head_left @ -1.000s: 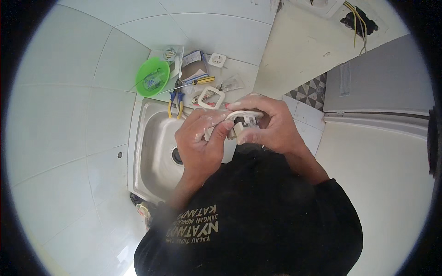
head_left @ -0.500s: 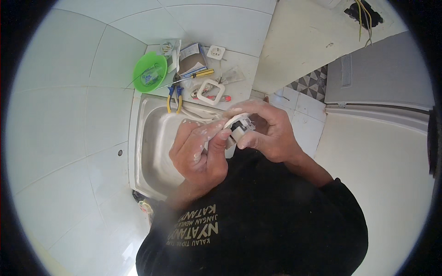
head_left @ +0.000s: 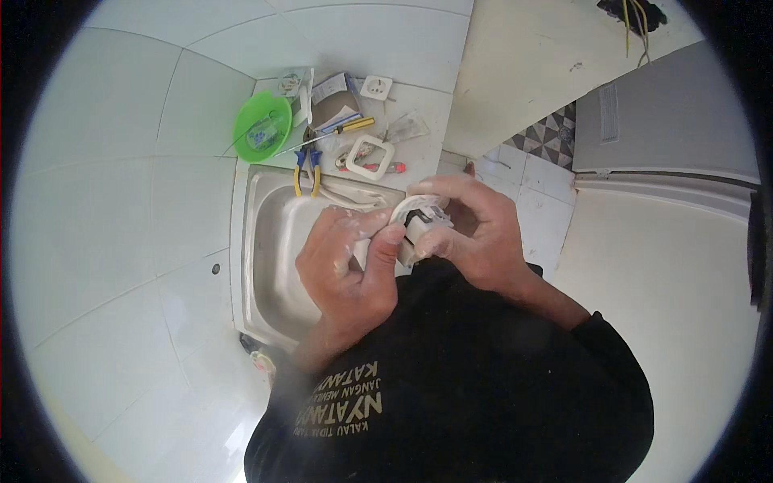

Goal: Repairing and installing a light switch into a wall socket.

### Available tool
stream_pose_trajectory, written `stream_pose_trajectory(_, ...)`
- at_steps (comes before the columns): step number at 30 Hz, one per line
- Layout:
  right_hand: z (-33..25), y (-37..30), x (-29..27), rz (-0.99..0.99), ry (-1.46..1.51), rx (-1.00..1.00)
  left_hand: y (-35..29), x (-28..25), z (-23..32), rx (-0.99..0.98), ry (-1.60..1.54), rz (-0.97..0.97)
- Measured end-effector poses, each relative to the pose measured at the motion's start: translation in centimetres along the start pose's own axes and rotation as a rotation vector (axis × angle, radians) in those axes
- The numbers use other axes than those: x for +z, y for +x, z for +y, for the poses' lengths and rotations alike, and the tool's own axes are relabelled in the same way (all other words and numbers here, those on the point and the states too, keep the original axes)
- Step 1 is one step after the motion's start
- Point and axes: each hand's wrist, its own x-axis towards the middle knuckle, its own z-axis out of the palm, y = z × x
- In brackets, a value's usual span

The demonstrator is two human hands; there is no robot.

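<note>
Since a moment before, both hands have come a little lower and nearer to the person's chest, and the things on the tabletop now sit higher in the view. The white socket part (head_left: 419, 219) is held between the two hands, above the near right corner of the steel sink (head_left: 278, 241) and just in front of the black shirt (head_left: 459, 386). The right hand (head_left: 475, 237) wraps around it from the right side, with its fingers (head_left: 441, 187) curled over the top and closed on the part. The left hand (head_left: 346, 262) comes from below and left; its thumb (head_left: 385, 245) presses against the part's left edge, and its other fingers are bent together beside it, so this hand also grips the part. A dark piece shows in the middle of the part, but the detail is too small to tell.

Behind the sink, on the white tabletop (head_left: 423, 149), a square white frame (head_left: 369, 156) lies flat, with a red-handled tool (head_left: 378, 168) partly under it. Pliers with blue and yellow handles (head_left: 307, 165) lie at the sink's far edge. Further back there are a green bowl (head_left: 262, 126), a screwdriver with yellow handle (head_left: 348, 126), a small cardboard box (head_left: 334, 105) and a white socket face (head_left: 376, 87). At the top right, wires (head_left: 634, 24) hang from a dark hole in the wall.
</note>
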Motion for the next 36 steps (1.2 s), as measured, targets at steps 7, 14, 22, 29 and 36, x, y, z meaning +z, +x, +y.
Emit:
stream_pose_trajectory(7, 1.3, 1.5, -1.2, 0.022, 0.196, -0.044, 0.5, 1.2, -3.1, -0.43, -0.56, 0.175)
stream_pose_trajectory(14, 0.5, 2.3, -1.8, -0.009, 0.226, 0.016, 1.2, 1.4, -3.0, -0.478, -0.872, 0.029)
stream_pose_trajectory(22, 0.5, 3.4, -3.1, -0.035, 0.024, 0.041, 1.1, 2.3, -4.1, -0.479, -0.789, -0.104)
stream_pose_trajectory(29, 3.4, 3.7, -4.0, -0.09, -0.071, 0.156, -0.6, 2.2, -8.7, -0.692, -0.917, -0.406)
stream_pose_trajectory(36, 11.9, 3.1, -7.4, 0.078, -0.343, 0.205, -6.3, 3.0, -14.8, -0.792, -0.704, -0.329)
